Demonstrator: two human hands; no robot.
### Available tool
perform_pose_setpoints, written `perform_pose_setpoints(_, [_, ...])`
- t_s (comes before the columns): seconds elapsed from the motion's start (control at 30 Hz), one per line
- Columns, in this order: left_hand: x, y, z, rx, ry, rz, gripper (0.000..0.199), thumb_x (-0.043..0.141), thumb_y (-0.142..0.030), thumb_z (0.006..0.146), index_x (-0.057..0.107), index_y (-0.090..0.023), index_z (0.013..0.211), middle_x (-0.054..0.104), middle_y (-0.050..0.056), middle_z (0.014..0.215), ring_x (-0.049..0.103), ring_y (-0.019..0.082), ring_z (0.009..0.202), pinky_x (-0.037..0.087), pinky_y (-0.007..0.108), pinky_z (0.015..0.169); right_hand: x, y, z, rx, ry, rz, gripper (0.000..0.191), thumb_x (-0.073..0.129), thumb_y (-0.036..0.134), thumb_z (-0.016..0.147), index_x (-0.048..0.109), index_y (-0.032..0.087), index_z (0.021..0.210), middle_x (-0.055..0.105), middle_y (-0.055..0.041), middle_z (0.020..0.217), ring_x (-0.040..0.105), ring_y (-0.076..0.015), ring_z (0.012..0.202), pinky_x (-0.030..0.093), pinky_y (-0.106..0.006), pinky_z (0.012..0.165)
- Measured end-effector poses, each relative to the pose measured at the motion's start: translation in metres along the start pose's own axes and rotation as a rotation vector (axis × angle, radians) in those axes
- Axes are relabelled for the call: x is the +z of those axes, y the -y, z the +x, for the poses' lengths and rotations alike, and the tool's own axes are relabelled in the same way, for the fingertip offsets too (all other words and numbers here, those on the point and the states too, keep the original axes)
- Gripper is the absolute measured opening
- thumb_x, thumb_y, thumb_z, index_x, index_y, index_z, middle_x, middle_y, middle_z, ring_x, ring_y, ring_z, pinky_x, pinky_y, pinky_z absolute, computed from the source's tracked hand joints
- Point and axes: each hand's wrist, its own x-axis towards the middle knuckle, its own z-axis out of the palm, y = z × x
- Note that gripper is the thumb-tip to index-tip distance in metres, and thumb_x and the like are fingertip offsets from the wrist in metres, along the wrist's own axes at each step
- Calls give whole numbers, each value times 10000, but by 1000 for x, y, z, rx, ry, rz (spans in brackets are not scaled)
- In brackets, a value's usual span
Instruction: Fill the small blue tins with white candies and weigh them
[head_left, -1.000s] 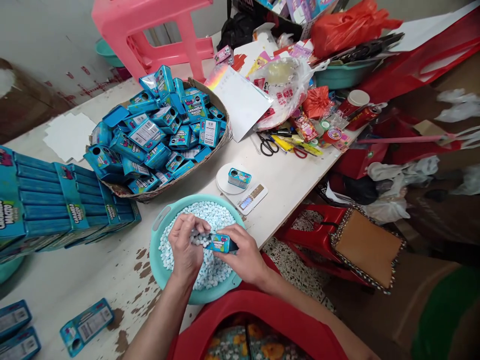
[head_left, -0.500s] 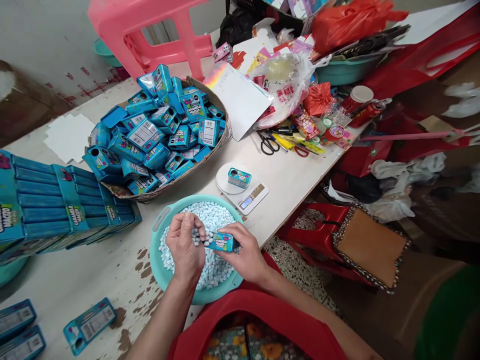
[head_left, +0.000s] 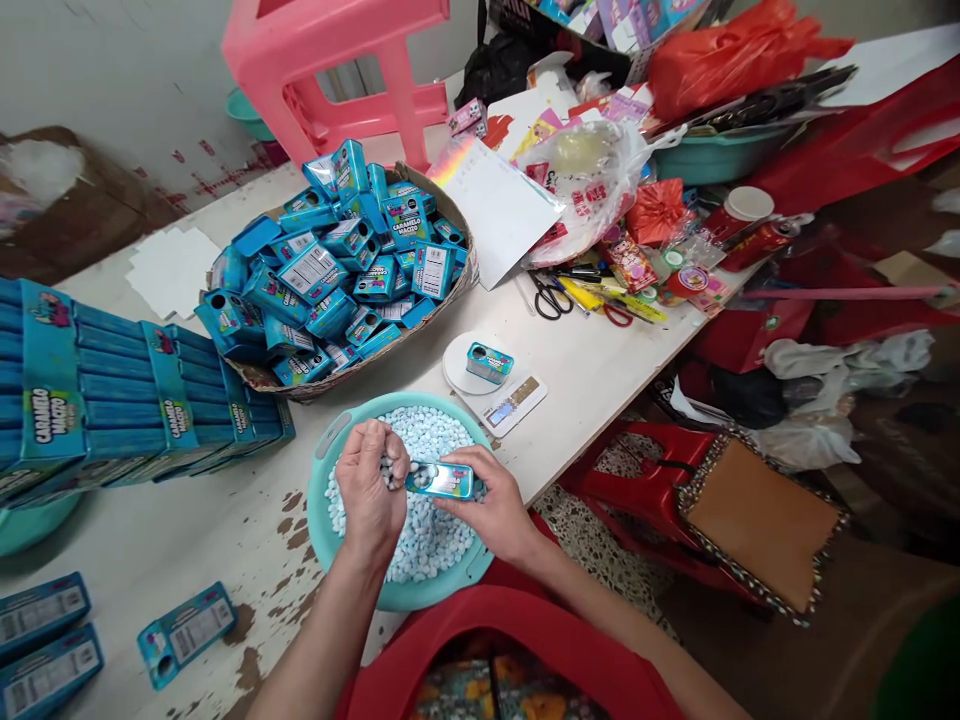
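Note:
Over a turquoise basin [head_left: 324, 540] full of pale blue candies [head_left: 431, 540], both of my hands work close together. My right hand [head_left: 491, 505] grips a small blue candy box [head_left: 448, 481] on its side, the end of it turned toward my left hand [head_left: 373, 490]. That left hand is curled around several candies, its fingertips at the box's end. Behind the basin, another blue box [head_left: 490, 362] rests on a white digital scale [head_left: 517, 405] with a lit display.
A cardboard tray [head_left: 330, 385] heaped with blue boxes stands behind the basin. Stacked box packs [head_left: 112, 400] are at left, with loose boxes [head_left: 187, 635] nearer me. Scissors [head_left: 553, 298], pens and plastic bags [head_left: 581, 180] clutter the back right. A red stool [head_left: 637, 470] stands beyond the table edge.
The box in my right hand has tilted, so its printed side now catches the light. My left hand stays at its end. The whole view has shifted slightly.

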Motion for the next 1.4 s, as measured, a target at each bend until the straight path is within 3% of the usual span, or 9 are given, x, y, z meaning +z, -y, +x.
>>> perform_pose_setpoints(0.33, [5, 15, -1, 49, 39, 294, 211, 607, -342, 810, 521, -180, 707, 433, -52, 524, 342, 69, 423, 267, 196, 415, -1, 1, 5, -18, 36, -98, 396, 742, 84, 655, 650, 239, 1008, 593, -39, 990, 563, -206, 967, 458, -347, 874])
perform_pose_setpoints(0.47, [2, 28, -6, 250, 131, 675, 139, 613, -308, 795, 596, -195, 714, 563, -2, 643, 489, 128, 589, 368, 232, 598, -2, 6, 6, 22, 67, -162, 351, 721, 53, 637, 660, 225, 937, 596, -27, 927, 568, -203, 904, 474, -339, 827])
perform_pose_setpoints(0.57, [-6, 30, 1, 344, 143, 857, 78, 642, -279, 760, 626, -214, 720, 608, 22, 709, 511, 161, 662, 333, 236, 644, -4, 8, 4, 30, 53, -160, 397, 736, 58, 620, 656, 222, 973, 591, -29, 958, 575, -201, 919, 477, -337, 840])
perform_pose_setpoints(0.77, [-45, 42, 32, 130, 35, 1025, 147, 702, -277, 670, 576, -213, 630, 507, -3, 569, 382, 146, 512, 172, 221, 516, -23, 7, -2, 6, 39, -66, 404, 802, 185, 626, 664, 233, 1004, 598, -37, 974, 584, -199, 938, 481, -326, 842])
perform_pose_setpoints(0.9, [-70, 59, 41, -90, 53, 864, 229, 661, -330, 701, 521, -193, 583, 428, -28, 485, 361, 129, 465, 198, 221, 476, -48, -3, -13, -42, 28, 72, 410, 813, 294, 638, 663, 249, 1017, 573, -40, 995, 580, -198, 965, 479, -335, 866])
perform_pose_setpoints(1.0, [-77, 67, 41, -166, 35, 720, 236, 648, -353, 715, 518, -182, 618, 415, -41, 477, 342, 109, 439, 212, 218, 436, -73, -23, -22, -24, -146, 75, 389, 796, 310, 661, 654, 249, 1018, 551, -49, 1010, 575, -205, 962, 494, -348, 837])
perform_pose_setpoints(1.17, [-66, 72, 51, -402, 16, 346, 217, 652, -330, 740, 511, -166, 720, 376, -70, 480, 285, 55, 367, 171, 175, 357, -106, -77, -25, 31, -376, -108, 346, 761, 302, 686, 659, 228, 1008, 561, -60, 1003, 566, -225, 966, 486, -392, 840])
perform_pose_setpoints(1.27, [-55, 72, 61, -605, 7, -31, 188, 557, -293, 834, 475, -156, 735, 390, -60, 517, 310, 36, 362, 199, 141, 334, -111, -109, -23, 54, -365, -157, 344, 752, 319, 687, 665, 216, 1003, 573, -59, 987, 575, -227, 951, 479, -405, 852])
perform_pose_setpoints(1.4, [-40, 71, 64, -657, -24, -212, 237, 482, -302, 897, 447, -157, 712, 393, -48, 532, 348, 33, 365, 219, 124, 313, -107, -131, -29, 73, -314, -168, 340, 754, 330, 681, 659, 206, 983, 595, -59, 972, 589, -228, 939, 486, -398, 846])
